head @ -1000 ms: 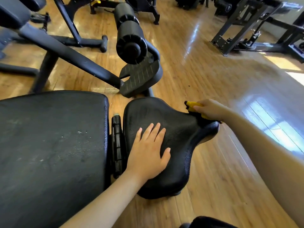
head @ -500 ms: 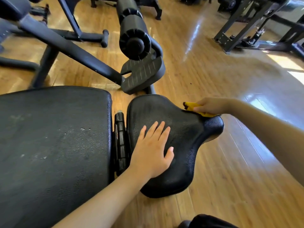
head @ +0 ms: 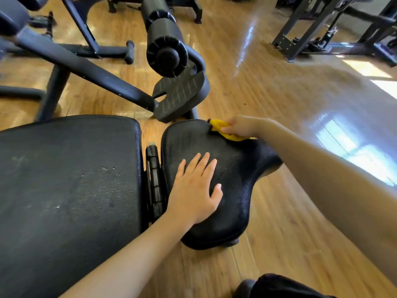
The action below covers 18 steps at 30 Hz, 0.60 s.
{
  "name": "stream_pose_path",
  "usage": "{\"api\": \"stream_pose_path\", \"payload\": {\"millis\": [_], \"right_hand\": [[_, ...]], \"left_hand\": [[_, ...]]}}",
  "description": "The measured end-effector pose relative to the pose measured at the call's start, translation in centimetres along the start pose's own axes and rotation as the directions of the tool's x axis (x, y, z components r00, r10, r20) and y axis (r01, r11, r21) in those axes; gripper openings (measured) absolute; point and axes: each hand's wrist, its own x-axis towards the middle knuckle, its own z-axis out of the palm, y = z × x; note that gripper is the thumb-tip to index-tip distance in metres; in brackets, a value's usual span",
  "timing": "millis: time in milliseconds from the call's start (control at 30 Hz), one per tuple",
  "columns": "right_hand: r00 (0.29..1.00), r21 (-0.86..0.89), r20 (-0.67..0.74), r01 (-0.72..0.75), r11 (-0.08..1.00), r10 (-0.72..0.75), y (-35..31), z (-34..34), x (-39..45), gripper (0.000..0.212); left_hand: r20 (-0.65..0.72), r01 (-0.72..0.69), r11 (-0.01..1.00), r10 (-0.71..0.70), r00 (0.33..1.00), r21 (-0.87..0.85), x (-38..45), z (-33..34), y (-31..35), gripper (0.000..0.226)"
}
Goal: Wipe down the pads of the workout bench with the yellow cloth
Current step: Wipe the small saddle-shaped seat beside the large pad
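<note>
The workout bench has a small black seat pad (head: 234,190) at the centre and a large black back pad (head: 68,186) to its left, with scuffs and white specks on it. My left hand (head: 193,190) lies flat on the seat pad, fingers straight and spread. My right hand (head: 242,126) grips the bunched yellow cloth (head: 223,130) against the far upper edge of the seat pad. A black hinge bracket (head: 153,177) shows in the gap between the two pads.
A black foam roller (head: 165,44) and a ribbed footplate (head: 180,95) stand just beyond the seat. Dark frames of other gym machines (head: 322,33) sit at the far right and far left on the wooden floor (head: 290,222). A dark knee (head: 279,287) shows at the bottom.
My right hand has slid the yellow cloth leftward along the far edge of the seat pad. My left hand has stayed flat on the pad.
</note>
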Motion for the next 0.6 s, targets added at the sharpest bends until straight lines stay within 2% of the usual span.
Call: {"api": "stream_pose_path", "payload": {"millis": [133,233,300,367,433,500,567,600], "right_hand": [[0.992,-0.032,0.091,-0.083,0.996,0.086,4.3,-2.3,-4.0,0.015],[0.986,-0.044,0.031,-0.161,0.986,0.163,5.8,-3.9,-4.5,0.019],[0.982,0.077,-0.074,-0.167,0.983,0.173,5.1,-4.2,-3.5,0.024],[0.976,0.291,-0.154,-0.104,0.951,0.153,3.4,-2.8,-1.7,0.029],[0.983,0.380,-0.137,-0.060,0.923,0.120,1.4,-0.9,0.6,0.030],[0.994,0.317,-0.068,-0.060,0.947,0.085,-0.3,0.7,2.0,0.031],[0.998,0.183,0.006,-0.068,0.981,0.068,-0.4,0.6,1.6,0.027],[0.994,0.123,0.058,-0.098,0.988,0.092,0.2,0.1,1.0,0.034]], "left_hand": [[-0.002,-0.001,1.000,0.001,1.000,-0.021,0.0,-0.1,0.0,0.073],[-0.006,0.011,0.999,-0.011,1.000,-0.031,0.1,-0.2,0.2,0.073],[-0.023,0.007,0.999,-0.008,1.000,-0.031,0.2,-0.1,0.2,0.072],[-0.019,0.011,1.000,-0.011,1.000,-0.012,-0.1,0.2,0.3,0.070],[-0.025,0.018,1.000,-0.018,1.000,-0.011,-0.2,0.1,0.3,0.067],[-0.021,0.020,1.000,-0.020,1.000,-0.005,-0.1,-0.1,0.3,0.064],[-0.021,0.008,1.000,-0.008,1.000,0.001,0.0,-0.2,0.2,0.064],[-0.019,0.004,1.000,-0.004,1.000,-0.001,0.0,-0.2,0.2,0.064]]}}
